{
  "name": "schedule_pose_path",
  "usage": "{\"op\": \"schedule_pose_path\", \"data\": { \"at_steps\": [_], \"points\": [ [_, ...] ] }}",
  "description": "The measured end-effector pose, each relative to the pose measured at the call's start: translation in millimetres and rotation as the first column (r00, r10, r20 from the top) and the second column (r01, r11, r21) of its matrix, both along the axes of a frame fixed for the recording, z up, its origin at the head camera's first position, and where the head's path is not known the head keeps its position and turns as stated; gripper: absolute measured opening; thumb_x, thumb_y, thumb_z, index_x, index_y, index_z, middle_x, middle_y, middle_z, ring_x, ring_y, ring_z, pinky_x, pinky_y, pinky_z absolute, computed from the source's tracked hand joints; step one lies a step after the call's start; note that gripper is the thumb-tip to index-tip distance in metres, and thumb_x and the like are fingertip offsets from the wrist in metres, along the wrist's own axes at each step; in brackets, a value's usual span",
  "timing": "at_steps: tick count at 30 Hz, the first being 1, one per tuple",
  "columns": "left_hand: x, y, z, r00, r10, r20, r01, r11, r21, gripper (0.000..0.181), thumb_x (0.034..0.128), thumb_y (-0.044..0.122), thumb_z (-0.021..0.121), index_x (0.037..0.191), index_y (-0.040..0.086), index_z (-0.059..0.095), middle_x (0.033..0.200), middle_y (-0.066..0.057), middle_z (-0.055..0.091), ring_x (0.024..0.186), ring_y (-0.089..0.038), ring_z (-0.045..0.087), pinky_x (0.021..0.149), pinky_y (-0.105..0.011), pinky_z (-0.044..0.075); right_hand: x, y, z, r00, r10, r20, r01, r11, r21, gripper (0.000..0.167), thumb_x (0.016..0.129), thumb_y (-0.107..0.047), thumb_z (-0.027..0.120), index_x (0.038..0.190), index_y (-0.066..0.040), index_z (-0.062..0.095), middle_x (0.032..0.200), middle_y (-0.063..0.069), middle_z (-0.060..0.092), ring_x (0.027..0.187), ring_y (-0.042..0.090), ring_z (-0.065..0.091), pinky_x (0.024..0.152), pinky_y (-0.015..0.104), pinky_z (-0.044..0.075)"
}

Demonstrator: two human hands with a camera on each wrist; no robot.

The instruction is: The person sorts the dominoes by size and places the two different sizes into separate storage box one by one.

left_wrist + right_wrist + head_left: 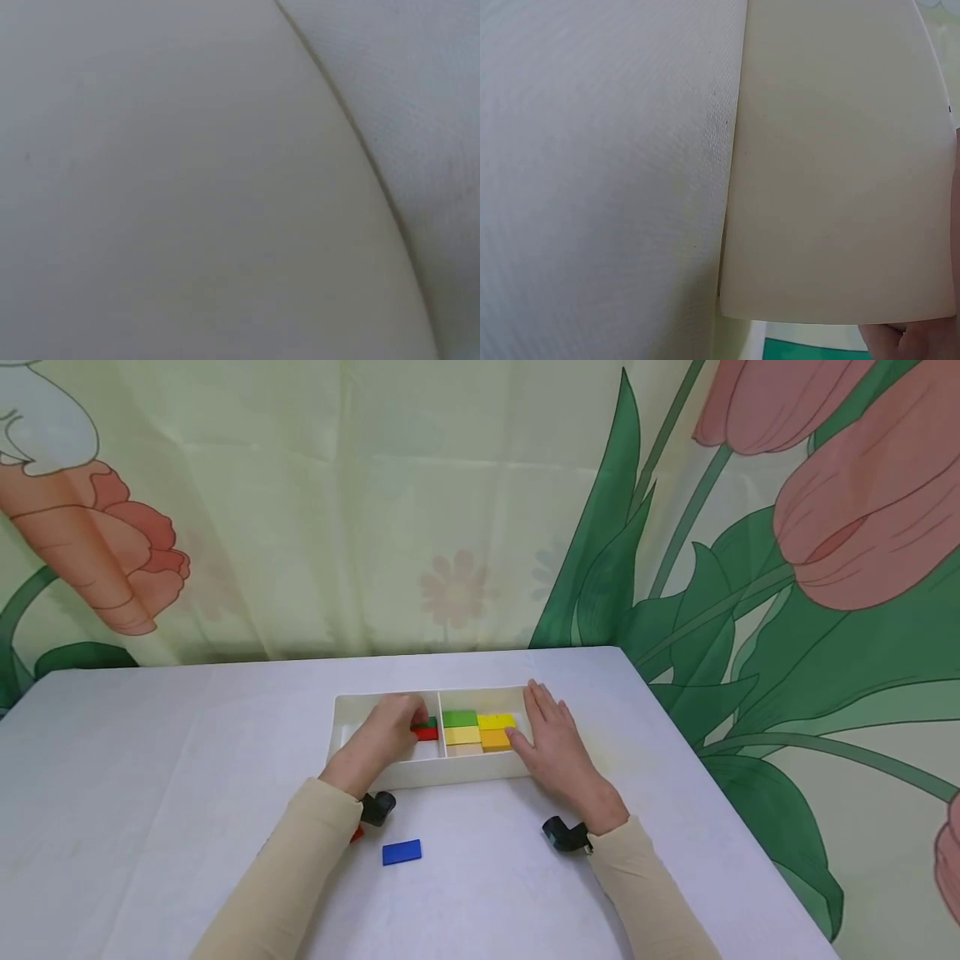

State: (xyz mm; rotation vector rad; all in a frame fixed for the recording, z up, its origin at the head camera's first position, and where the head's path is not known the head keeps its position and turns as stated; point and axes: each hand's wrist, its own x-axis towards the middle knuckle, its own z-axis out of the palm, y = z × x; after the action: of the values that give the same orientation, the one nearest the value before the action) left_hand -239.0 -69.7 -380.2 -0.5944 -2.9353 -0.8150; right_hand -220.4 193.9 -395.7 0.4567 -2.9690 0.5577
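Note:
A white tray [450,772] with two compartments lies on the table; its outer wall [210,180] fills most of the left wrist view. My left hand [378,731] reaches into the left compartment, fingers curled down and pinching a dark green block [429,722] beside a red block [426,734]. The fingertips are partly hidden. My right hand [558,756] rests with straight fingers on the tray's right end, thumb near an orange block [495,741]. The right compartment also holds a green block [460,718], yellow blocks [496,722] and a beige block [465,749].
On the white tablecloth [187,760] in front of the tray lies a blue block [402,852]. A red piece [357,834] shows partly beside the left sleeve [292,860]. Behind the table hangs a patterned curtain [337,527].

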Motion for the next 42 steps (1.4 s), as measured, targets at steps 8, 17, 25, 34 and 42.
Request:
{"op": "schedule_pose_path", "data": {
  "at_steps": [8, 17, 25, 34, 42],
  "points": [
    [1.0, -2.0, -0.7, 0.999, 0.033, 0.034, -0.034, 0.999, 0.031, 0.017, 0.0788, -0.013, 0.066, 0.092, -0.004, 0.069, 0.088, -0.015, 0.069, 0.08, -0.026, 0.06, 0.078, -0.038, 0.056, 0.8, -1.8, 1.1, 1.0, 0.001, 0.012, -0.001, 1.0, -0.005, 0.076, 0.101, -0.044, 0.045, 0.157, 0.0, 0.017, 0.167, 0.013, 0.013, 0.155, 0.031, 0.012, 0.125, 0.055, 0.01],
    [11.4, -11.5, 9.3, 0.995, 0.028, 0.093, -0.036, 0.995, 0.094, 0.019, 0.0864, -0.005, 0.063, 0.104, -0.002, 0.068, 0.098, -0.013, 0.071, 0.088, -0.024, 0.062, 0.085, -0.038, 0.058, 1.9, -2.2, -1.3, 1.0, 0.002, 0.006, -0.002, 1.0, -0.005, 0.076, 0.101, -0.044, 0.044, 0.157, 0.0, 0.017, 0.167, 0.013, 0.012, 0.155, 0.031, 0.012, 0.125, 0.055, 0.009],
    [30.7, -23.8, 20.4, 0.998, -0.045, 0.048, 0.034, 0.981, 0.193, 0.018, 0.0901, 0.001, 0.063, 0.106, 0.001, 0.069, 0.099, -0.008, 0.071, 0.09, -0.02, 0.066, 0.083, -0.036, 0.059, 0.6, 0.1, 0.7, 1.0, -0.013, 0.022, 0.013, 1.0, 0.002, 0.076, 0.101, -0.045, 0.043, 0.158, -0.002, 0.014, 0.168, 0.011, 0.009, 0.156, 0.03, 0.009, 0.126, 0.053, 0.008],
    [57.7, -35.6, 25.9, 0.998, -0.049, 0.025, 0.04, 0.959, 0.281, 0.022, 0.0919, 0.005, 0.066, 0.114, 0.009, 0.067, 0.105, -0.002, 0.072, 0.093, -0.015, 0.068, 0.083, -0.032, 0.058, -0.8, -0.9, 0.0, 1.0, -0.008, 0.02, 0.008, 1.0, -0.009, 0.075, 0.101, -0.043, 0.043, 0.158, -0.001, 0.015, 0.168, 0.012, 0.011, 0.155, 0.03, 0.01, 0.126, 0.054, 0.008],
    [78.4, -38.2, 30.8, 0.998, -0.059, -0.031, 0.065, 0.95, 0.304, 0.022, 0.09, 0.006, 0.07, 0.111, 0.014, 0.068, 0.102, 0.003, 0.072, 0.09, -0.01, 0.068, 0.08, -0.029, 0.059, -1.4, 0.9, 1.3, 1.0, -0.005, 0.02, 0.005, 1.0, -0.004, 0.075, 0.101, -0.042, 0.044, 0.157, -0.001, 0.015, 0.168, 0.013, 0.011, 0.155, 0.031, 0.011, 0.125, 0.055, 0.009]
  ]
}}
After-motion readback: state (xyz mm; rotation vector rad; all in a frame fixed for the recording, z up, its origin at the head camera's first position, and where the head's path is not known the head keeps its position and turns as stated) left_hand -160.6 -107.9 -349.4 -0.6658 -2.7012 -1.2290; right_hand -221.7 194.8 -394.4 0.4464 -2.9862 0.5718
